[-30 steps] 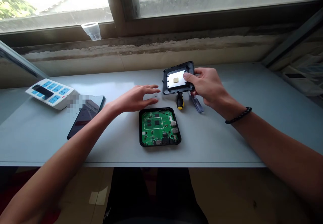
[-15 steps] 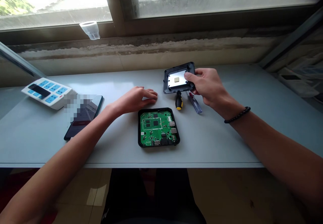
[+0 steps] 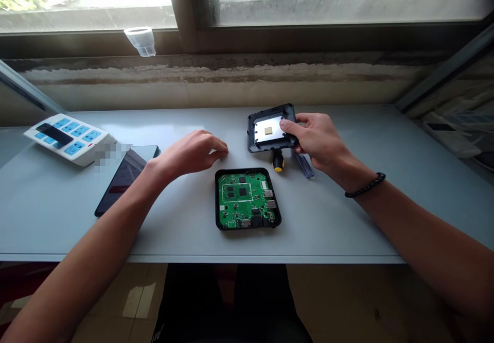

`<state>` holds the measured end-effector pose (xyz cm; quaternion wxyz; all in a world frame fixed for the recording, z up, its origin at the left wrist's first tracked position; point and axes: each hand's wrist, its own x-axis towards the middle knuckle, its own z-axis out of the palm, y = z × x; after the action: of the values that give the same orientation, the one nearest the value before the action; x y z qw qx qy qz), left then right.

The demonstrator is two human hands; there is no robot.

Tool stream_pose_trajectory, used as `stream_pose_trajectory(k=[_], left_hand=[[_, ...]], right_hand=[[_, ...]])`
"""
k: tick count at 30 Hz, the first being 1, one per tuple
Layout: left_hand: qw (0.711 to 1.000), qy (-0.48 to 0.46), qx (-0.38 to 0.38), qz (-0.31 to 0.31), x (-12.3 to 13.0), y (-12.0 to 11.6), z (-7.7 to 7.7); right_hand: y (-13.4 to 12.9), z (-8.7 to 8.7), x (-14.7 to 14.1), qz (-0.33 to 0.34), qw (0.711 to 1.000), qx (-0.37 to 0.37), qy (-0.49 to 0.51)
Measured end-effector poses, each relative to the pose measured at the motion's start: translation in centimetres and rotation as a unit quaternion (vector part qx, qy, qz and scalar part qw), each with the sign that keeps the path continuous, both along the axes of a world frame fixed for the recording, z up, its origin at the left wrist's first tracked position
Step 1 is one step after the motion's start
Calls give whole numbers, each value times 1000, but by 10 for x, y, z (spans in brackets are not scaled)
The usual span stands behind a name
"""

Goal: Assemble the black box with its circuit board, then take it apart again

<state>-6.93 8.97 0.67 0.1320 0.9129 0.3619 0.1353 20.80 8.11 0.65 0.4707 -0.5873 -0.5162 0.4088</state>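
My right hand (image 3: 318,134) grips the right edge of a black cover (image 3: 270,128), its thumb on the silvery plate with a small tan pad inside. Beneath the cover, a black and yellow screwdriver (image 3: 278,161) and a clear-handled screwdriver (image 3: 304,166) lie partly hidden. My left hand (image 3: 198,151) is at the tabletop behind and left of an open black case with a green circuit board (image 3: 241,199). Its thumb and fingertips are pinched together; whatever may be between them is too small to make out.
On the left, a phone (image 3: 123,178) lies under my left forearm's side, near a white power strip (image 3: 87,144) with a dark object (image 3: 55,134) on it. A clear plastic cup (image 3: 142,41) is by the window. Cables and other items sit at far right.
My left hand has moved slightly left, and its spread fingers have come together. My right hand has lowered the cover a little, hiding more of the screwdrivers.
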Motion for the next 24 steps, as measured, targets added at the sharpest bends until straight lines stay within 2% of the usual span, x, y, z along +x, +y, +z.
stream_pose_trajectory(k=[9,16,24], left_hand=[[999,14,25,39,-4,-2,4],[992,12,60,111,0,-2,5],[991,-2,84,101,9,-2,-2]], right_hand=[[-3,1,-13,40,998,-14,-35],[-3,5,-19,49,997,-30,-59],[1,2,-17,68,992,-52,-90]])
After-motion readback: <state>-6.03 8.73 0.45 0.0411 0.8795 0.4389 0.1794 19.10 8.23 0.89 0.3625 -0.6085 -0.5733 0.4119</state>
